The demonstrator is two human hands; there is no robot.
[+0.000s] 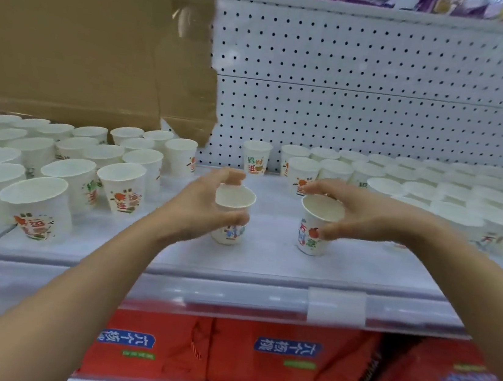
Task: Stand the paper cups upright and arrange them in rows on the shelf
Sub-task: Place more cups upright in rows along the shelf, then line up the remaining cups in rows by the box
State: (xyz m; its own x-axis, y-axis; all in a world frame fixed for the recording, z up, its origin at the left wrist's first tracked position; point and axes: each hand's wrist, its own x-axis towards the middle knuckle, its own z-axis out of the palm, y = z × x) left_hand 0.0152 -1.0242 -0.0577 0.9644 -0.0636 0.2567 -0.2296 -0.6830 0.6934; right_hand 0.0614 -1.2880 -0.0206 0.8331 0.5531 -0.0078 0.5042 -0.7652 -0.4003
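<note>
Two white printed paper cups stand upright in the middle of the white shelf. My left hand curls round the left cup, thumb low on its side and fingers over the far rim. My right hand grips the right cup the same way. Several upright cups crowd the shelf's left part. More upright cups stand in rows along the right. One cup stands alone at the back, against the pegboard.
A taped cardboard sheet leans against the back at the left. A white pegboard forms the rear wall. A clear price-tag holder sits on the shelf's front edge. Red packaged goods fill the shelf below.
</note>
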